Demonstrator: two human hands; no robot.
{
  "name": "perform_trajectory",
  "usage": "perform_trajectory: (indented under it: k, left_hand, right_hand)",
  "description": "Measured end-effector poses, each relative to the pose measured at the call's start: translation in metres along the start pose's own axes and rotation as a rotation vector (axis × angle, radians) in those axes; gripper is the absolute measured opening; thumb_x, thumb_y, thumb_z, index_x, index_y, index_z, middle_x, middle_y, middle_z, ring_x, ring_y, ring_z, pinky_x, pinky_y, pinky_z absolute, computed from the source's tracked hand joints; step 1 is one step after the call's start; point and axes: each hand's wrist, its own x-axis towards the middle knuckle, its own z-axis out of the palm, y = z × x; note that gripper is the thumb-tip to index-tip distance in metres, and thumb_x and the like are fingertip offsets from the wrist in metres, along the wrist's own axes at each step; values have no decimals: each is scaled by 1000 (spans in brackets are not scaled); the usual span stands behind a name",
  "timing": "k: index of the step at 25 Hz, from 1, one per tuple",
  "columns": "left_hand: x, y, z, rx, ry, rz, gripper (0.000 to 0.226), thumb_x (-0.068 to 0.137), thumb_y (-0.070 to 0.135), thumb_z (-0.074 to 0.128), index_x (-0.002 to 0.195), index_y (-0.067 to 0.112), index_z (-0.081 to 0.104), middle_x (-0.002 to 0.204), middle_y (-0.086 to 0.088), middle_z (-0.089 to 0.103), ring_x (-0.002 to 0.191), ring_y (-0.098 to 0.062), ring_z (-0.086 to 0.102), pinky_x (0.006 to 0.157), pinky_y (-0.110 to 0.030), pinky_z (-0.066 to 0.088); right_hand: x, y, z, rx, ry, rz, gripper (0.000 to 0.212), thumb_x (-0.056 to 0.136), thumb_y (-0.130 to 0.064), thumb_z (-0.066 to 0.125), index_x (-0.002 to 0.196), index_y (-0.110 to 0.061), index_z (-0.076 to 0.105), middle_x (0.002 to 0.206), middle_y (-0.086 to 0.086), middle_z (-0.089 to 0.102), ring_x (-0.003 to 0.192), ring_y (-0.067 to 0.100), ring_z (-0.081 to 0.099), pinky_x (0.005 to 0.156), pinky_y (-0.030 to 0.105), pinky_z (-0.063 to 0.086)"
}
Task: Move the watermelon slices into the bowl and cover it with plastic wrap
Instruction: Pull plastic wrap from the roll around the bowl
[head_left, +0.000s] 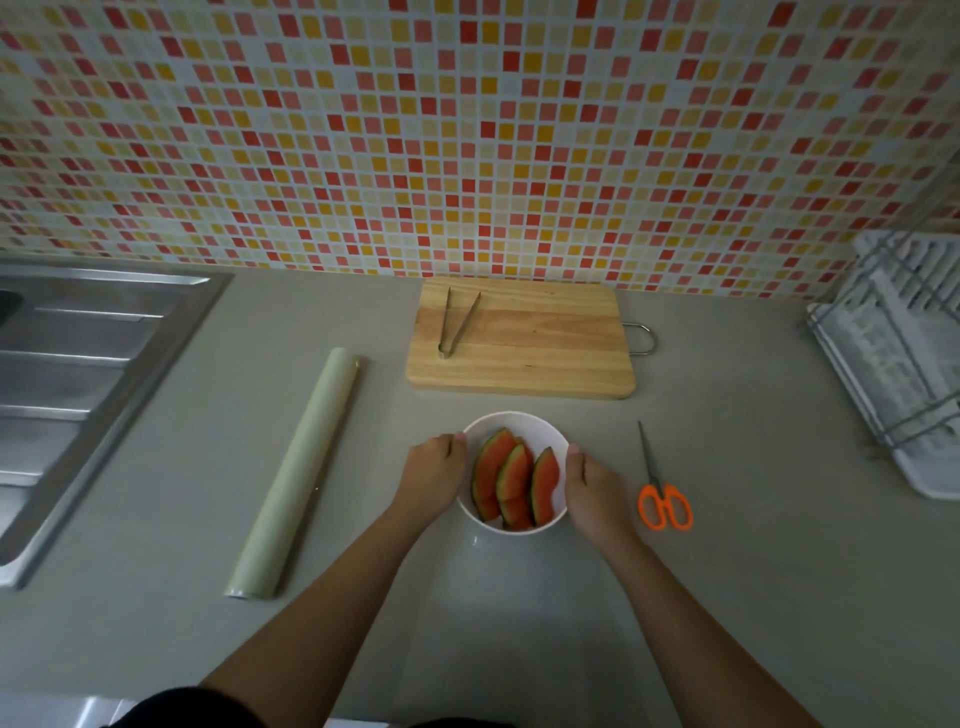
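Observation:
A white bowl (511, 423) stands on the grey counter in front of me, holding three watermelon slices (511, 480) with red flesh and green rind. My left hand (431, 475) grips the bowl's left side and my right hand (595, 491) grips its right side, thumbs on the rim. A long roll of plastic wrap (298, 470) lies on the counter to the left of the bowl, apart from both hands. No wrap is visible over the bowl.
Behind the bowl lies a wooden cutting board (524, 340) with metal tongs (454, 322) on it. Orange-handled scissors (660, 488) lie right of the bowl. A steel sink (78, 374) is at left, a white dish rack (898, 364) at right, a tiled wall behind.

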Motion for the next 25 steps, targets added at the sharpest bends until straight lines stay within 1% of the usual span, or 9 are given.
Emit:
perform_trajectory:
  k: [3, 6, 10, 12, 14, 16, 19, 22, 25]
  left_hand:
    - [-4, 0, -6, -13, 8, 16, 47, 102, 25, 28, 91, -1, 65, 103, -26, 66, 98, -38, 60, 71, -30, 32]
    - [-8, -6, -32, -31, 158, 56, 40, 101, 23, 34, 78, 3, 59, 91, -27, 66, 90, -40, 60, 65, -32, 29]
    - [10, -52, -87, 109, 348, 34, 29, 97, 14, 43, 99, -2, 66, 99, -30, 64, 94, -44, 59, 75, -38, 40]
    - [20, -84, -109, 205, 292, -72, 34, 98, 18, 41, 113, -4, 62, 111, -30, 62, 106, -43, 55, 86, -38, 38]
    - [24, -109, -115, 288, 138, -215, 48, 100, 32, 38, 129, -3, 51, 126, -30, 54, 120, -42, 47, 100, -40, 35]
    - [23, -122, -110, 317, -6, -274, 55, 98, 41, 39, 127, -5, 48, 127, -30, 53, 119, -42, 48, 98, -42, 38]
    - [20, -127, -106, 290, -22, -265, 52, 96, 40, 47, 122, -5, 48, 124, -30, 55, 112, -43, 53, 89, -40, 41]
    - [16, -107, -108, 147, 30, -283, 54, 92, 39, 55, 130, 2, 46, 127, -21, 55, 112, -38, 53, 90, -37, 42]
    - [10, -64, -106, -302, 55, -308, 49, 85, 34, 64, 126, 13, 50, 118, -14, 58, 96, -28, 58, 81, -38, 50]
  right_hand:
    - [0, 0, -6, 17, -75, 7, 47, 99, -33, 29, 88, -3, 63, 99, 24, 67, 98, 38, 60, 71, 29, 34]
    - [-1, 1, -10, 38, -144, 38, 48, 98, -37, 27, 98, -5, 63, 107, 22, 65, 105, 36, 58, 79, 31, 37]
    - [-3, 0, -9, 11, -167, 27, 48, 99, -36, 26, 104, -4, 61, 113, 24, 63, 109, 37, 56, 85, 35, 39]
    - [-3, -2, -8, 6, -144, 42, 49, 99, -35, 26, 105, -2, 61, 113, 26, 63, 108, 38, 56, 86, 36, 40]
    - [-5, -3, -6, 3, -122, 57, 49, 99, -35, 26, 107, -1, 61, 114, 27, 62, 108, 40, 56, 86, 37, 40]
    - [-6, -4, -5, 5, -111, 58, 49, 99, -34, 25, 107, -1, 61, 114, 27, 62, 108, 40, 56, 86, 36, 40]
    - [-5, -3, -5, 10, -110, 62, 50, 99, -35, 25, 105, -2, 62, 112, 26, 63, 106, 40, 56, 83, 36, 40]
    - [-5, -2, -4, 11, -120, 62, 49, 99, -35, 26, 96, -3, 63, 105, 25, 65, 102, 39, 58, 79, 35, 39]
    - [-4, -3, -8, 32, -127, 0, 39, 99, -31, 29, 82, -10, 57, 95, 19, 65, 96, 36, 59, 72, 31, 36]
